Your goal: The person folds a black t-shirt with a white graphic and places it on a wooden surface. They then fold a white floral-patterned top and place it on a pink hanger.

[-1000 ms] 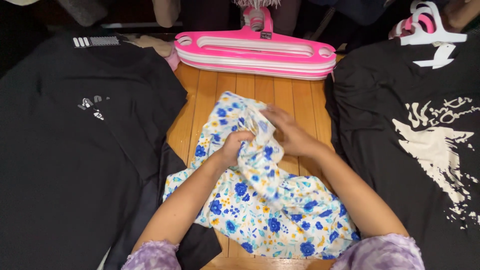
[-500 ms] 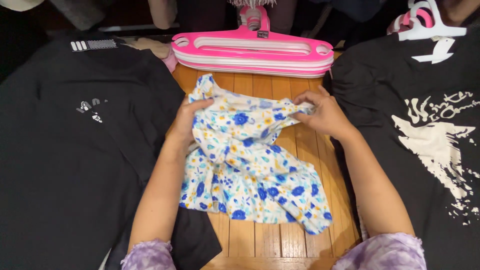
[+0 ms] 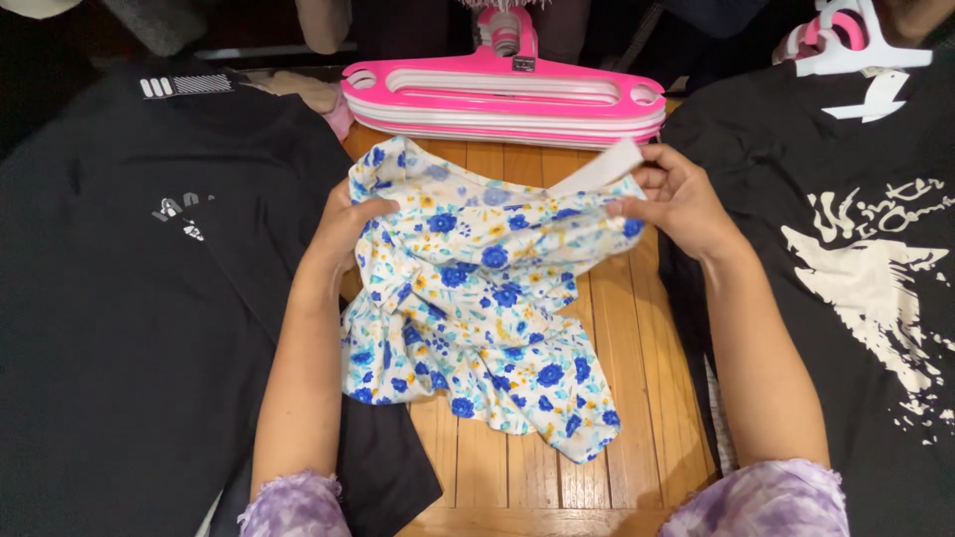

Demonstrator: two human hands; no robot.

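The left hand (image 3: 343,227) is closed around the left edge of a white floral garment (image 3: 477,298) printed with blue and yellow flowers, thumb on top of the cloth. The right hand (image 3: 676,204) pinches the opposite edge between thumb and fingers, right by a plain white band (image 3: 597,171) at the garment's top. The garment is stretched between the two hands, its lower part lying crumpled on the wooden slatted table (image 3: 637,358) toward the person.

The step in hand looks like spreading the garment out flat; the next move would call for drawing the two held edges apart and smoothing the bunched lower cloth.

Counted: one floral garment; a stack of pink hangers (image 3: 502,94) just beyond both hands, number too close-packed to tell; one black T-shirt (image 3: 129,318) outside the left hand; one black printed T-shirt (image 3: 856,298) outside the right hand, a white hanger (image 3: 860,55) at its collar.
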